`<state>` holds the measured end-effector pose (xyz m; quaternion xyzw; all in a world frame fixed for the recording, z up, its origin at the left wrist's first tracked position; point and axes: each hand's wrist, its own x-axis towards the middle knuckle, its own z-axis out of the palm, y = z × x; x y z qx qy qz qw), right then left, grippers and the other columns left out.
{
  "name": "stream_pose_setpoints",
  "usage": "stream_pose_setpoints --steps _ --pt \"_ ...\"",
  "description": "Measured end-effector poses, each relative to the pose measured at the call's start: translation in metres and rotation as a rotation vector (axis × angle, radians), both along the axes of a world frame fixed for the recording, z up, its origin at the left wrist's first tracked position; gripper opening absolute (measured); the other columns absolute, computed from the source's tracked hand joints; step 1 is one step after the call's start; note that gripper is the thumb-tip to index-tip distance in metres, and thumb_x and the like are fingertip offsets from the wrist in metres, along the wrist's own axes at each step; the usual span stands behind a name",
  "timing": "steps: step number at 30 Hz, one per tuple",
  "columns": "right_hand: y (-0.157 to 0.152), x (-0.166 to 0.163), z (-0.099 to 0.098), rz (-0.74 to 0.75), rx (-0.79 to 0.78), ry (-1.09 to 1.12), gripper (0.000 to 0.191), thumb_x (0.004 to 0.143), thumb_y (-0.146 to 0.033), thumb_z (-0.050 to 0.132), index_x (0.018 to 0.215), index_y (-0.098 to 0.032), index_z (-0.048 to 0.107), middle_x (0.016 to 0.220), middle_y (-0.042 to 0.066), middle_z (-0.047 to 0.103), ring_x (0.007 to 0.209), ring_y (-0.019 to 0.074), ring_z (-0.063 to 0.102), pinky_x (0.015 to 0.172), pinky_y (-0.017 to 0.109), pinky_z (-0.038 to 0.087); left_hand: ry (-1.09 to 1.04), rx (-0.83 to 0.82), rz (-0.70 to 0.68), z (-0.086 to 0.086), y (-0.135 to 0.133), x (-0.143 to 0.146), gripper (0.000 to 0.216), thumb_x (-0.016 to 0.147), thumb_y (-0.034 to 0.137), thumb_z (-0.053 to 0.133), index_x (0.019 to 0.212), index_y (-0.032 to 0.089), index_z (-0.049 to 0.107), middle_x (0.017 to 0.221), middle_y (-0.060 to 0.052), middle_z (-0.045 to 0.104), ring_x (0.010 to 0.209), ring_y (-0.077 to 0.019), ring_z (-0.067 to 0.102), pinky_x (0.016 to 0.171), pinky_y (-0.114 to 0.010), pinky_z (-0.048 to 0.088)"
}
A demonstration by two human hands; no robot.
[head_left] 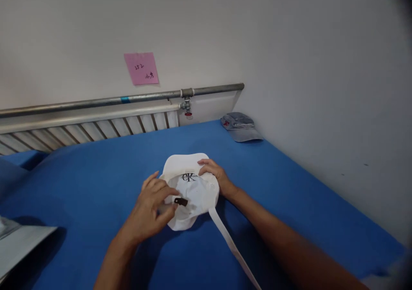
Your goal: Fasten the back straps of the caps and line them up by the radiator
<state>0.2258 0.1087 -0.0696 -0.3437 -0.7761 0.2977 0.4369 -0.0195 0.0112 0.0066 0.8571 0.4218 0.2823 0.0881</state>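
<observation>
White fabric cap [200,195], hollow side up, black lettering [189,177] inside, sits between the two hands: right hand [216,175] curls its fingers over the cap's right edge and grips it, while left hand [154,204], half open at the opposite edge, has thumb and forefinger tips at a small dark piece [182,202], pinched or merely touched, cannot tell. Long white strap [229,241] trails from the cap, nearer the wearer than the right hand; beyond that hand, a faded grey-blue cap [240,126] lies on the blue-covered surface [106,174].
</observation>
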Motion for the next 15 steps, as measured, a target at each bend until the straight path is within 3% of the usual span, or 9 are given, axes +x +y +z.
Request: stream_pose_setpoints --steps 4,7,9,12,15 --pt "-0.006 0.008 0.008 -0.016 0.002 -0.089 0.017 0.072 -0.024 0.067 0.089 -0.02 0.068 0.125 0.01 0.054 0.119 0.0261 0.05 0.102 0.043 0.036 -0.306 -0.222 -0.071 0.0 0.001 -0.016 0.008 0.084 0.024 0.059 0.087 0.023 0.067 0.084 0.0 0.067 0.087 -0.0184 0.063 0.112 -0.048 0.024" --pt "-0.023 0.016 0.029 0.009 0.106 -0.19 0.034 0.073 -0.018 0.064 0.107 -0.021 0.064 0.132 0.013 0.051 0.127 0.0278 0.042 0.107 0.051 0.029 -0.632 -0.32 -0.015 -0.01 0.003 -0.028 0.006 0.084 0.025 0.061 0.085 0.025 0.067 0.087 0.001 0.067 0.098 -0.0191 0.061 0.113 -0.044 0.025" --pt "-0.04 0.019 0.047 0.106 0.167 -0.184 0.044 0.072 -0.01 0.057 0.113 -0.022 0.06 0.134 0.011 0.051 0.13 0.0259 0.04 0.108 0.052 0.027 -0.784 -0.364 0.045 -0.017 0.004 -0.032 0.006 0.083 0.026 0.063 0.086 0.026 0.068 0.093 0.0 0.067 0.11 -0.0209 0.057 0.112 -0.042 0.025" --pt "-0.065 0.017 0.071 0.289 0.234 -0.119 0.044 0.07 -0.007 0.053 0.111 -0.023 0.061 0.132 0.009 0.054 0.128 0.0235 0.044 0.108 0.048 0.029 -0.909 -0.436 0.141 -0.023 0.006 -0.033 0.006 0.079 0.029 0.068 0.084 0.025 0.07 0.099 -0.002 0.069 0.121 -0.0247 0.05 0.109 -0.04 0.029" --pt "-0.087 0.009 0.088 0.407 0.307 -0.122 0.035 0.074 -0.003 0.05 0.097 -0.023 0.067 0.122 0.008 0.062 0.12 0.0221 0.052 0.104 0.044 0.035 -0.995 -0.452 0.183 -0.024 0.007 -0.03 0.007 0.075 0.03 0.071 0.08 0.024 0.071 0.093 -0.003 0.07 0.119 -0.025 0.052 0.104 -0.036 0.034"
